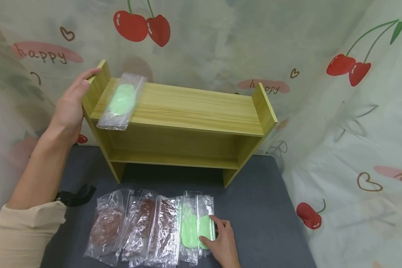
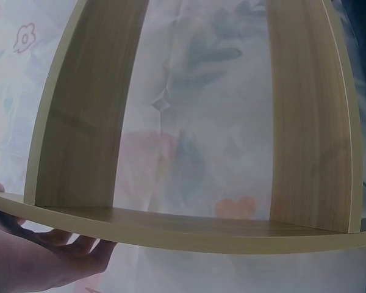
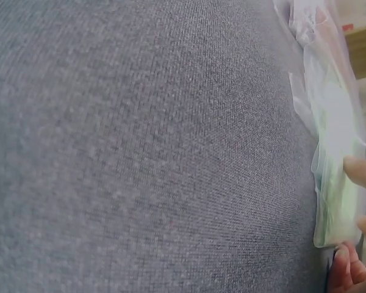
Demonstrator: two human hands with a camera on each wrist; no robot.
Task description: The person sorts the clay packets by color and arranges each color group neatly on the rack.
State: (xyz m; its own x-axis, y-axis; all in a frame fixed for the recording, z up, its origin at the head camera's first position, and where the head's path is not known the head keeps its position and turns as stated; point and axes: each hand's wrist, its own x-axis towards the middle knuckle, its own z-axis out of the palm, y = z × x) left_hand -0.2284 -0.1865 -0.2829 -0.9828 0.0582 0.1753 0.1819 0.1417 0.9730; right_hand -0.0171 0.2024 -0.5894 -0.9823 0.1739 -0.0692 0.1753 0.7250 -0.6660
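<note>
My left hand (image 1: 70, 106) grips the upper left side panel of a small two-tier wooden shelf (image 1: 187, 111). In the left wrist view, the fingers of my left hand (image 2: 55, 259) curl along one face of that panel. On the shelf's top board lies a clear zip bag with a pale green flat piece (image 1: 122, 98), its lower end over the front edge. Down on the dark surface, my right hand (image 1: 223, 238) pinches the rightmost clear bag with a green piece (image 1: 204, 227) between thumb and fingers. The right wrist view shows this green bag (image 3: 341, 195) with fingertips at its edges.
Left of that bag lie another green bag (image 1: 188, 230) and several overlapping clear bags with brown contents (image 1: 142, 223). A black strap (image 1: 77, 195) lies by my left sleeve. Dark grey fabric (image 1: 261, 219) covers the surface, and a cherry-printed curtain (image 1: 201, 44) hangs behind the shelf.
</note>
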